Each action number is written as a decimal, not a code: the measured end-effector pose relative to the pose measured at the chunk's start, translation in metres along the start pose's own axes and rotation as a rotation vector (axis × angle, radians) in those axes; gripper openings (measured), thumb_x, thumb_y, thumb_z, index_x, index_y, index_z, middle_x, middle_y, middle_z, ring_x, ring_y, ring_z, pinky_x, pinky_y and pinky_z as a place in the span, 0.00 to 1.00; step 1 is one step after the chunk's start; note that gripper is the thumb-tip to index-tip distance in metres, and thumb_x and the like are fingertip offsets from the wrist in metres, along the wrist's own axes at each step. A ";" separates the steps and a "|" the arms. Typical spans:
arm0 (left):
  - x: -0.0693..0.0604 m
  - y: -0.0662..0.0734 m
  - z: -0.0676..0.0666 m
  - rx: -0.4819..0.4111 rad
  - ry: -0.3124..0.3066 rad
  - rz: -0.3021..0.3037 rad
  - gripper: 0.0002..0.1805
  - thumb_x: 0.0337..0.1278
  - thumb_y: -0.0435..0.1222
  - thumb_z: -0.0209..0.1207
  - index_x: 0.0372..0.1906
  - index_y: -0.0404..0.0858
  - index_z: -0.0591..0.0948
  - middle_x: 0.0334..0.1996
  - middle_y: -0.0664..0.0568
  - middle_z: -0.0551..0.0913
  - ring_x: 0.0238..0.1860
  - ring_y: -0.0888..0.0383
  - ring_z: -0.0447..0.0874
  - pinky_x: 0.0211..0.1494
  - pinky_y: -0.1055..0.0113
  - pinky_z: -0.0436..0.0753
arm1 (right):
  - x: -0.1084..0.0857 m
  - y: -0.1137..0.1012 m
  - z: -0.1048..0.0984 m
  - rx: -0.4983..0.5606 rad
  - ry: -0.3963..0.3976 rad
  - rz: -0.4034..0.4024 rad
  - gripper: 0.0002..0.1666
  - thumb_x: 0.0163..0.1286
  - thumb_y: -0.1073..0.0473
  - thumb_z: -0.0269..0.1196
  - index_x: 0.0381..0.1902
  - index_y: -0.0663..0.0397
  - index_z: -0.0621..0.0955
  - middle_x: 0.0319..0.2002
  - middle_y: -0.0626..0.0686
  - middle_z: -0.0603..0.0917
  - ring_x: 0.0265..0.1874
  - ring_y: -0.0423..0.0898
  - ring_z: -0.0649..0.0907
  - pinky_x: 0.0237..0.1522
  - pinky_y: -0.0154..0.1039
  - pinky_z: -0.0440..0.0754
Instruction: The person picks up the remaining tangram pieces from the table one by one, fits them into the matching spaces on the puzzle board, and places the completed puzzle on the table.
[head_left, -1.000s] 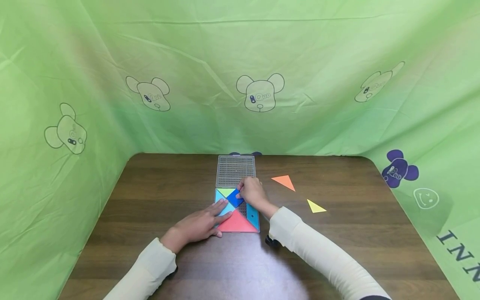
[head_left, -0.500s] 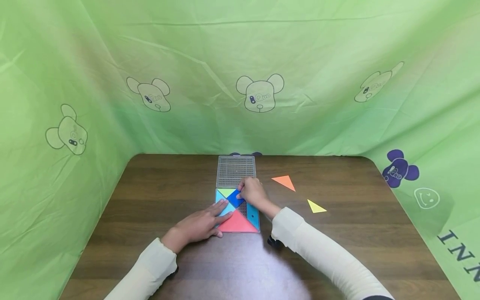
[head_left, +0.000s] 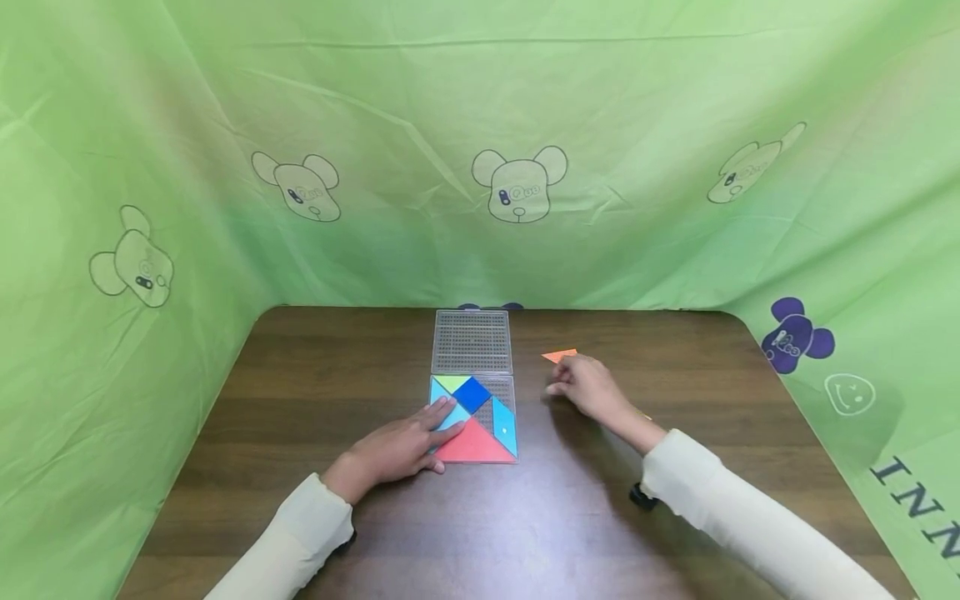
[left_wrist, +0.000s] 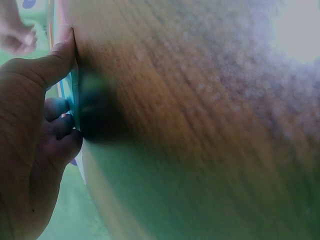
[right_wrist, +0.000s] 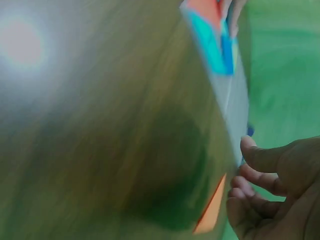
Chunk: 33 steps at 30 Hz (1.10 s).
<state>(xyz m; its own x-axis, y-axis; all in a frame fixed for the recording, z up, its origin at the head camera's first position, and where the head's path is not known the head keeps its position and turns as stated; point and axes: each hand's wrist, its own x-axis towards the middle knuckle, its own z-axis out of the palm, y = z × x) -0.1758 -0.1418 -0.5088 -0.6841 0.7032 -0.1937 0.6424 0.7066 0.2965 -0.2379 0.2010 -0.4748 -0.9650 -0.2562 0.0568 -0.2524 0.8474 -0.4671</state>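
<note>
In the head view, a clear tangram case (head_left: 504, 387) lies unfolded, with a pegged base and a lid (head_left: 472, 342). The base bears a green triangle (head_left: 452, 382), a dark blue square (head_left: 472, 395), a light blue triangle (head_left: 440, 392), a red triangle (head_left: 474, 445) and a blue parallelogram (head_left: 504, 427). My left hand (head_left: 401, 446) rests over the left side, fingers spread on the pieces, thumb at the near edge. Right of the case, my right hand (head_left: 592, 388) hovers with bent fingers, holding nothing, near an orange triangle (head_left: 558, 356) that it partly covers.
A yellow triangle (head_left: 647, 417) is almost wholly hidden behind my right wrist. All this lies on a brown wooden table (head_left: 322, 367). Green cloth (head_left: 405, 250) with printed bear heads hangs around its back and sides.
My right hand has let go of the dark blue square, which now lies flat in the base, and moved right toward the orange triangle. The left hand has stayed in place.
</note>
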 end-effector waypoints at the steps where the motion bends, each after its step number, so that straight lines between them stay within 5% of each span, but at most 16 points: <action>1: 0.000 0.000 0.000 0.000 0.001 0.000 0.40 0.69 0.55 0.59 0.80 0.52 0.61 0.84 0.48 0.49 0.84 0.45 0.48 0.76 0.51 0.71 | -0.005 0.009 -0.004 -0.022 -0.002 0.004 0.16 0.59 0.58 0.77 0.39 0.62 0.85 0.34 0.57 0.88 0.36 0.52 0.85 0.43 0.51 0.84; 11: -0.001 -0.002 0.002 -0.005 0.002 -0.005 0.40 0.68 0.55 0.59 0.80 0.53 0.61 0.84 0.48 0.49 0.84 0.45 0.48 0.76 0.51 0.72 | -0.048 0.065 -0.031 -0.140 -0.009 0.066 0.26 0.58 0.57 0.78 0.48 0.70 0.84 0.44 0.67 0.85 0.49 0.66 0.79 0.57 0.62 0.75; 25: -0.002 -0.001 0.002 -0.015 0.021 0.004 0.39 0.68 0.54 0.60 0.80 0.51 0.62 0.84 0.48 0.50 0.83 0.44 0.49 0.76 0.50 0.71 | -0.069 0.082 -0.022 -0.161 0.094 0.022 0.20 0.51 0.60 0.80 0.38 0.67 0.87 0.34 0.58 0.83 0.35 0.55 0.83 0.38 0.55 0.83; 33: -0.002 0.000 0.000 -0.022 0.024 0.007 0.39 0.68 0.54 0.60 0.80 0.51 0.62 0.84 0.47 0.51 0.83 0.45 0.49 0.75 0.51 0.72 | -0.062 0.086 -0.026 -0.063 0.036 0.121 0.18 0.51 0.62 0.81 0.33 0.65 0.83 0.31 0.57 0.83 0.32 0.50 0.83 0.35 0.45 0.81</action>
<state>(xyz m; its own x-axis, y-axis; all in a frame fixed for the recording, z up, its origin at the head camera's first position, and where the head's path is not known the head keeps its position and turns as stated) -0.1741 -0.1430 -0.5079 -0.6877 0.7060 -0.1693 0.6397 0.6995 0.3184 -0.2017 0.3025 -0.4954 -0.9903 -0.1343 0.0359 -0.1370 0.8989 -0.4162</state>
